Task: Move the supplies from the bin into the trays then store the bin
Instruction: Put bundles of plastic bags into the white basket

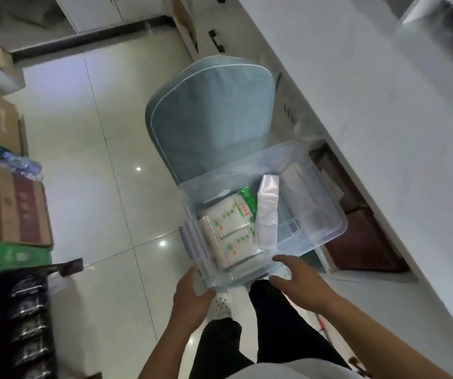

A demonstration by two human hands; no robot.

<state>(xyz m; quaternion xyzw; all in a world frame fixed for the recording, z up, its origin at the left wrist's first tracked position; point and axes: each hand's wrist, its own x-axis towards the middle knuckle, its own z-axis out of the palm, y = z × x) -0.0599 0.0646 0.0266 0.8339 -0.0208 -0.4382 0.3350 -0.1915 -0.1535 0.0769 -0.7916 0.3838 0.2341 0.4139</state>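
Note:
A clear plastic bin (326, 203) without a lid is held in front of me, above the floor and partly over a blue chair. Inside lie white packets with green and orange print (230, 228), a green packet (248, 199) and a tall white wrapped pack (268, 212) leaning upright. My left hand (189, 296) grips the bin's near left corner. My right hand (296, 283) holds the near rim, thumb over the edge. No trays are in view.
A blue padded chair (211, 113) stands just beyond the bin. A long white counter (383, 105) runs along the right, with dark boxes under it (356, 242). Cardboard boxes (15, 209) and black bags (12, 324) line the left. Glossy tiled floor lies between.

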